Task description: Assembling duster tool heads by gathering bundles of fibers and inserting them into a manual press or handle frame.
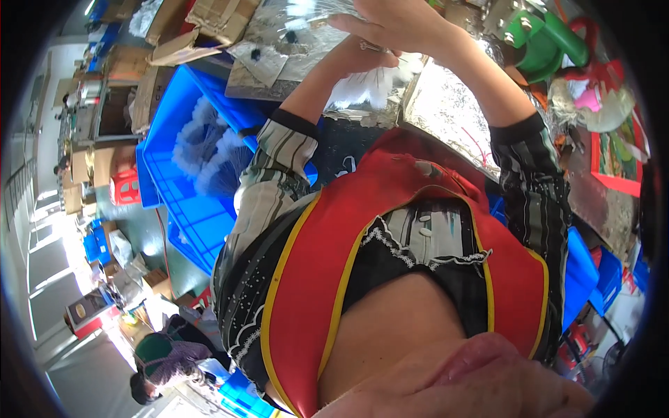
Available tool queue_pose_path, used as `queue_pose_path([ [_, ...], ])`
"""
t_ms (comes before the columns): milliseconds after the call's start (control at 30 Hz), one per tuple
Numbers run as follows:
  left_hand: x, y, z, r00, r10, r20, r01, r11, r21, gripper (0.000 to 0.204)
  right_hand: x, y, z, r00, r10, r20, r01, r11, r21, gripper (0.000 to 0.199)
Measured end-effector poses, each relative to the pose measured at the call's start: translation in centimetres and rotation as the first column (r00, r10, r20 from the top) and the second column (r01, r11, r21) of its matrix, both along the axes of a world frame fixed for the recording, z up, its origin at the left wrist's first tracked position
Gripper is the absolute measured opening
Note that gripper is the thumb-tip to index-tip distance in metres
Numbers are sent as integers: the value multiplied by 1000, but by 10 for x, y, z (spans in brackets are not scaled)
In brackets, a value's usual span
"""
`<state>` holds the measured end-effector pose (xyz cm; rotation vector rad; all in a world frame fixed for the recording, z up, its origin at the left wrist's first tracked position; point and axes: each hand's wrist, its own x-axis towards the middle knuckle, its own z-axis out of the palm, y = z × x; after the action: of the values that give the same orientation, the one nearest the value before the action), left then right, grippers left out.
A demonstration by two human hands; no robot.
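Both hands are close together over the worktable near the top edge, the right partly across the left. My left hand (352, 59) is closed with curled fingers; a small metal piece (373, 47) shows by them, and what it grips is hidden. My right hand (404, 26) has a finger stretched out to the left, and its upper part is cut off by the picture's edge. Just under the left hand is a white fluffy tuft of fine fibres (369, 89). A pale sheet with dark spots (258, 61) lies left of the hands.
A blue plastic bin (188, 216) with feathery white bundles (212, 150) stands at my left. Right of my hands is a bright, shiny tray (446, 104). Further right are a green tape-dispenser-like object (547, 45) and a red box (617, 182). Another person (171, 355) is at the lower left.
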<state>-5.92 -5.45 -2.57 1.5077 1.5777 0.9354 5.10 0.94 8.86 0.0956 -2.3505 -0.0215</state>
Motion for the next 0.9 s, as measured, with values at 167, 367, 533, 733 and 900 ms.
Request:
queue_pose_path([
  [167,6,5,15,969,-75,-235,110,984,141,28,6,-8,-6,907,-38,419,67,996,-55,37],
  [367,7,12,3,950,52,-308,141,808,572,29,-3,-5,-8,967,-24,252,53,993,-109,30],
  [533,5,6,26,982,-82,171,-9,881,472,22,8,-2,11,994,-9,109,24,990,-141,41],
  [733,-5,2,32,993,-86,-81,91,993,68,31,7,4,-20,956,-67,285,157,939,-305,41],
  [900,1,1,16,989,67,-134,-36,974,225,32,6,5,-21,963,-46,266,143,922,-359,40],
])
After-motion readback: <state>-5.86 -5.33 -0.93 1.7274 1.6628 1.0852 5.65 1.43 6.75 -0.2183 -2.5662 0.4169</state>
